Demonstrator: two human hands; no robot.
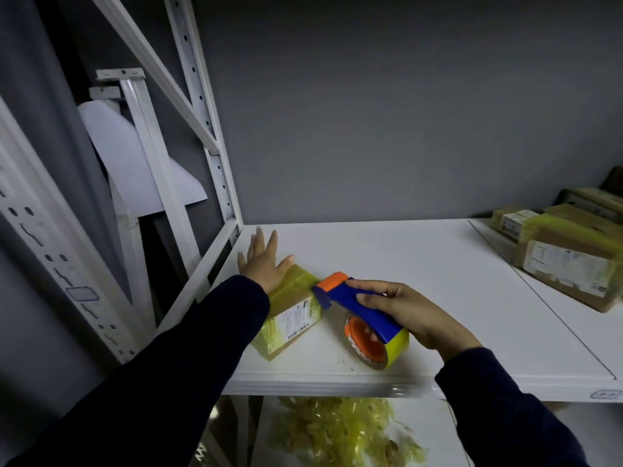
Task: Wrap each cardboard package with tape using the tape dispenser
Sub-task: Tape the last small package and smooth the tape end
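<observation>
Head view, left hand [264,264] partly covering package [296,315]

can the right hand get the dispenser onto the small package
Probably yes: the right hand holds the tape dispenser with its tip beside the package, and the left hand lies flat on its far end only.

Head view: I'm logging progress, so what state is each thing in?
Left hand: open, flat on the small package.
Right hand: gripping the tape dispenser.
Small package: lying on the shelf, yellow tape around it.
Tape dispenser: held, nose at the package's edge.
Packages at right: resting on the shelf, nearest one taped.
</observation>
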